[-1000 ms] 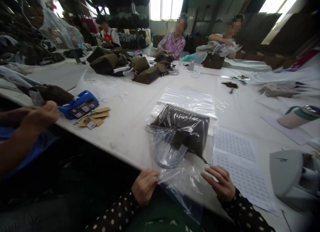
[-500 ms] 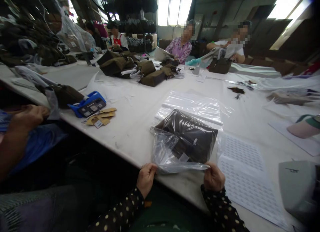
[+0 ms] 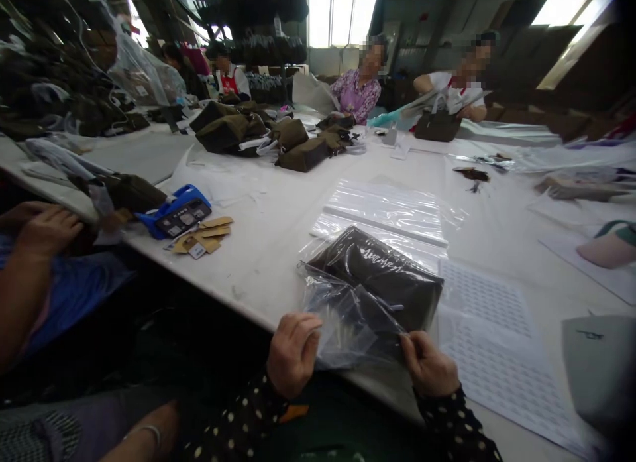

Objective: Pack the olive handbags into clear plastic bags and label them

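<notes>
A dark brown flat bag (image 3: 368, 266) lies on the table edge inside a clear plastic bag (image 3: 342, 316). The plastic's open end faces me and looks loose and creased. My right hand (image 3: 431, 364) pinches the film between thumb and fingers at the near right. At the near left corner, my left hand (image 3: 294, 356) is closed with its fingers curled at the film; its fingertips partly hide the grip. Just beyond the brown bag lie flat clear plastic bags (image 3: 382, 207).
Printed label sheets (image 3: 489, 336) lie to the right, beside a grey object (image 3: 593, 369). Left are brown paper tags (image 3: 203, 236) and a blue-and-black device (image 3: 179, 212). Olive bags (image 3: 303, 150) pile farther back. A co-worker's hand (image 3: 47, 230) is at left; others work across the table (image 3: 258, 230).
The plastic's near edge, earlier stretched straight between both hands, now sags and folds. My left hand has turned and moved slightly up; the brown bag has shifted slightly right and towards me.
</notes>
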`<act>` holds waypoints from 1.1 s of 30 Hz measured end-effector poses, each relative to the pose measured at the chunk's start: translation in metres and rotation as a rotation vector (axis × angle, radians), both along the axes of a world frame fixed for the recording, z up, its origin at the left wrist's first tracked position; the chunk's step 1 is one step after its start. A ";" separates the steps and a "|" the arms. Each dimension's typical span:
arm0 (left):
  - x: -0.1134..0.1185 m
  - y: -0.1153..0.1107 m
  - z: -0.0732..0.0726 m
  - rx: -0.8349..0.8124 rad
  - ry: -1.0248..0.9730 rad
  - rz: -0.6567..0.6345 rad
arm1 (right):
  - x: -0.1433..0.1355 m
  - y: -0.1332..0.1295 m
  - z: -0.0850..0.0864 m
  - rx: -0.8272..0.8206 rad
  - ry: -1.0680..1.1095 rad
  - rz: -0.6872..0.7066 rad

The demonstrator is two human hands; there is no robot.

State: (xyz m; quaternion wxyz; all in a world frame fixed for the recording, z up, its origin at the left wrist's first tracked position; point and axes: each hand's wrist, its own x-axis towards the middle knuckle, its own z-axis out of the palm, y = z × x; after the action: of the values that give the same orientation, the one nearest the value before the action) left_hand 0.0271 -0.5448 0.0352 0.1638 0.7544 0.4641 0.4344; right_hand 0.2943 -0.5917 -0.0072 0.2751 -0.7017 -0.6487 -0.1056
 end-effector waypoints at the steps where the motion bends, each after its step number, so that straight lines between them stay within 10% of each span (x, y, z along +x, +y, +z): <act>1: 0.011 0.006 0.007 0.028 0.001 -0.055 | 0.001 0.001 0.001 0.005 -0.009 0.015; 10: 0.067 0.069 -0.032 -0.176 -0.088 0.159 | 0.001 0.004 0.004 0.027 -0.091 0.051; 13: 0.059 0.056 -0.022 -0.082 -0.143 0.218 | -0.002 0.004 0.004 -0.025 -0.053 -0.054; 19: 0.066 0.019 -0.015 0.200 0.273 -0.282 | -0.008 0.010 0.013 -0.028 -0.147 -0.026; 25: 0.076 0.041 -0.065 0.081 0.466 -0.144 | 0.001 0.007 0.009 0.070 0.099 -0.020; 33: 0.079 0.041 -0.060 0.003 0.509 -0.083 | 0.012 0.017 0.006 0.181 0.267 -0.028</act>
State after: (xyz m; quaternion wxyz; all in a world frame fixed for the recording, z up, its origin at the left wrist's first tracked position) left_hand 0.1058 -0.5042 -0.0246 0.0583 0.8580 0.4585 0.2241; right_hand 0.3067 -0.5743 -0.0014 0.4194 -0.6909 -0.5843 -0.0732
